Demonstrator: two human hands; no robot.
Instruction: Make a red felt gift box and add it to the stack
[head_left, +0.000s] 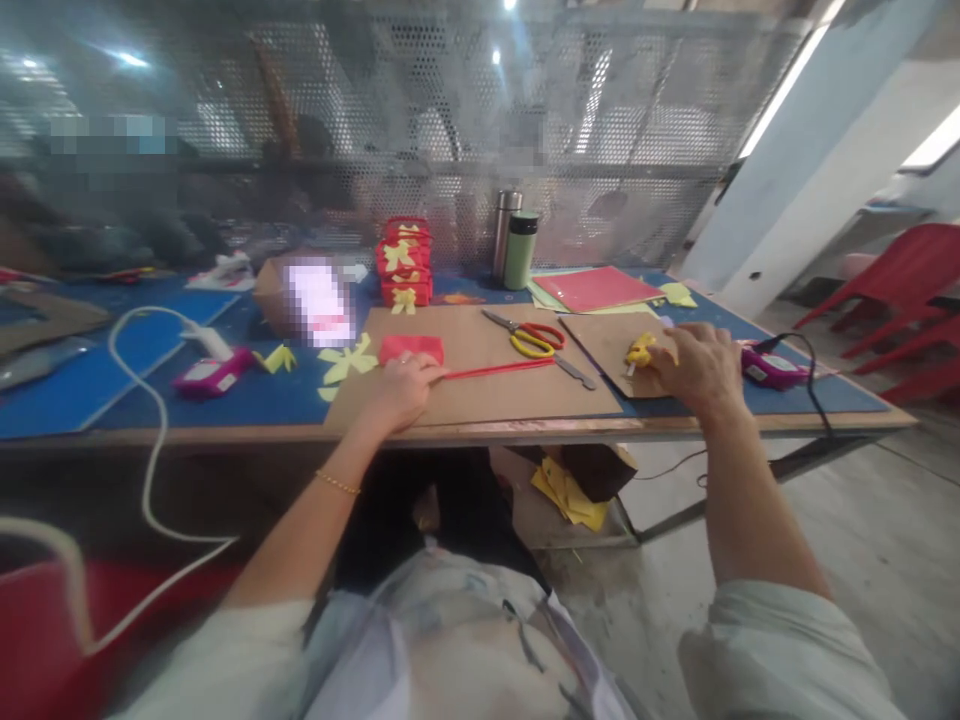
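Note:
My left hand (405,390) rests at the near edge of a small folded red piece (412,348), its fingers pressed together on it. From there a thin red strip (499,370) runs right across the brown cardboard sheet (480,405). My right hand (703,365) is closed around the back of a small yellow tool that looks like a glue gun (640,352), over a smaller cardboard piece (600,345). Between my hands lie scissors (536,340) with red and yellow handles, and a grey flat blade (576,374).
Stacked red boxes with yellow bows (405,260) stand at the back, beside a green bottle (520,252) and a steel flask (505,235). Yellow paper petals (349,362) and a corded purple block (214,373) lie left. Another purple block (772,366) sits right. Red sheets (596,288) lie behind.

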